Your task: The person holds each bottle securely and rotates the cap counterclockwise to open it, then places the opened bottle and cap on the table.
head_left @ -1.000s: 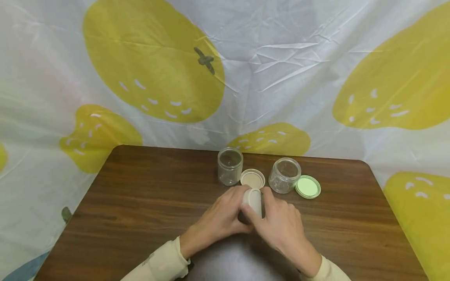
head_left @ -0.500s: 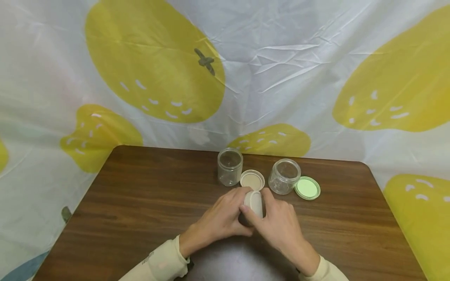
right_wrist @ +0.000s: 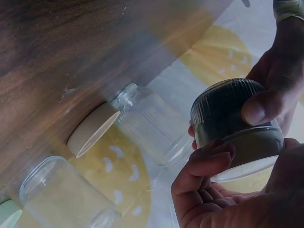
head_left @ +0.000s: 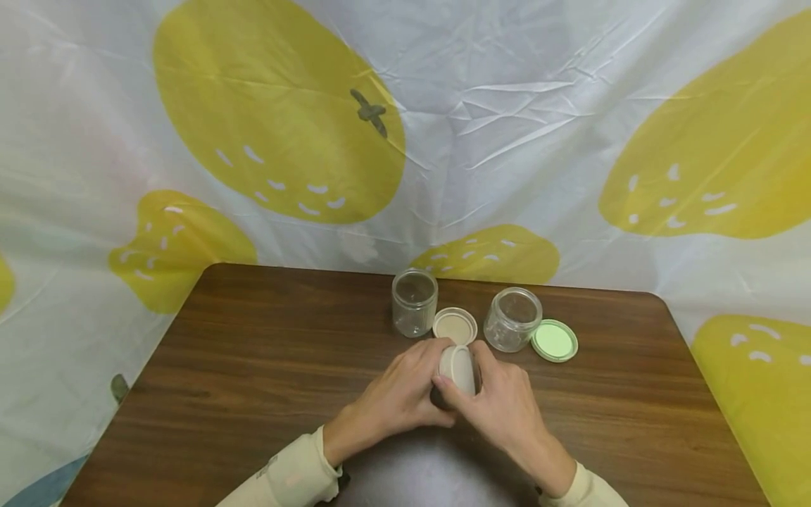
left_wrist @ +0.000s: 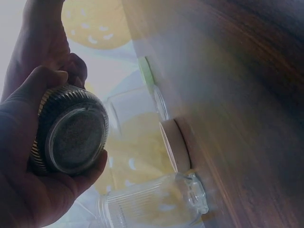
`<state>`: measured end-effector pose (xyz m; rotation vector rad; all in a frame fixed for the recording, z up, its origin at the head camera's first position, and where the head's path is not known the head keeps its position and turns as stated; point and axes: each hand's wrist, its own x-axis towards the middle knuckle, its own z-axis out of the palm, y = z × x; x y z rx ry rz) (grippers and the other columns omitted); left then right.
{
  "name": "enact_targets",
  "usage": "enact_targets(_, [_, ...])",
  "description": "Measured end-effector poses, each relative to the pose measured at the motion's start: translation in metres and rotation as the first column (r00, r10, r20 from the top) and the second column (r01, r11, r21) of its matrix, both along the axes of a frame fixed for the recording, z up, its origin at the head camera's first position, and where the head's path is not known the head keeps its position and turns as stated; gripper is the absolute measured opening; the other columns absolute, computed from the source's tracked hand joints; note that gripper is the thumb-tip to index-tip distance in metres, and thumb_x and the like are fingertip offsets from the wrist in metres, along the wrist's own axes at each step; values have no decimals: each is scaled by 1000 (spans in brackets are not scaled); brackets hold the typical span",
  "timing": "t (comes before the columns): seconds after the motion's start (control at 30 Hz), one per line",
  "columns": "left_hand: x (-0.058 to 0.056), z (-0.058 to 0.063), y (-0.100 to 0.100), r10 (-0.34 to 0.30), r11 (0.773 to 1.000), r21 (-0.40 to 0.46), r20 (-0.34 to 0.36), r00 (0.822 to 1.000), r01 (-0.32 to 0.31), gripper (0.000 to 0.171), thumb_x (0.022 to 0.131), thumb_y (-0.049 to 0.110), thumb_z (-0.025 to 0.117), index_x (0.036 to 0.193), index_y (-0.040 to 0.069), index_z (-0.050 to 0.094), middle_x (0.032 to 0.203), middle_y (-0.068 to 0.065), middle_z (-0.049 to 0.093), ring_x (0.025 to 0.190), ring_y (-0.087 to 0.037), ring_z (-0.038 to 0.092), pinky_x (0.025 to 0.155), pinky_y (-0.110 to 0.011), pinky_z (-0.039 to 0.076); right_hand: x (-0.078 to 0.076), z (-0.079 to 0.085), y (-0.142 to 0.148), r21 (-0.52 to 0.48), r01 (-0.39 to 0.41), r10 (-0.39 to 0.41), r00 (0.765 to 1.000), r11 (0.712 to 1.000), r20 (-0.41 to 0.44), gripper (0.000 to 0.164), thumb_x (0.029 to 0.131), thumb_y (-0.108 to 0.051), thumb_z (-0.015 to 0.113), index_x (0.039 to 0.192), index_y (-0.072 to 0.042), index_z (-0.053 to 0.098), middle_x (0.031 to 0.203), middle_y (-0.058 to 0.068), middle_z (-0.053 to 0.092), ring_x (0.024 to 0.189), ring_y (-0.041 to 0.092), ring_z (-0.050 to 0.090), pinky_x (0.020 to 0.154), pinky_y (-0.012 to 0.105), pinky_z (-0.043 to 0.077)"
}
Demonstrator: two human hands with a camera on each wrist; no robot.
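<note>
Between both hands, raised above the table, is a small ribbed glass jar [right_wrist: 221,109] with a beige lid [head_left: 459,367] on its mouth. The jar is tilted, its lid facing my body and its dark-looking base [left_wrist: 78,137] showing in the left wrist view. My left hand [head_left: 399,387] grips the glass body, thumb across the ribs in the right wrist view. My right hand [head_left: 508,400] holds the lid, with curled fingers [right_wrist: 204,166] and thumb at its rim. Whether the jar contains anything dark, I cannot tell.
Beyond the hands stand a taller clear jar [head_left: 415,306] and a shorter clear jar [head_left: 512,320], both uncovered. A loose beige lid [head_left: 455,327] lies between them, and a green lid [head_left: 554,340] right of the shorter one. Fruit-printed cloth [head_left: 443,141] hangs behind the table [head_left: 285,338].
Both hands keep their hold on the jar and lid. The lidded jar has shifted very slightly, with its beige lid a little lower in the head view. The other things stay put.
</note>
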<state>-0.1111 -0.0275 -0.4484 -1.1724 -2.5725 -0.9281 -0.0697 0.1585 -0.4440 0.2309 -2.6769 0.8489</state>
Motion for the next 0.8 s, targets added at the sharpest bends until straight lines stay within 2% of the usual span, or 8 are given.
enact_targets(0.8, [1, 2, -1, -12, 999, -36, -45, 999, 11, 89, 60, 31, 97, 134, 6, 54, 118, -2, 66, 104, -14, 65, 93, -31, 58, -2, -6, 6, 16, -62, 63, 996, 998, -68, 46, 80, -52, 83, 106, -19, 63, 64, -11, 57, 54, 3, 46, 51, 21, 37])
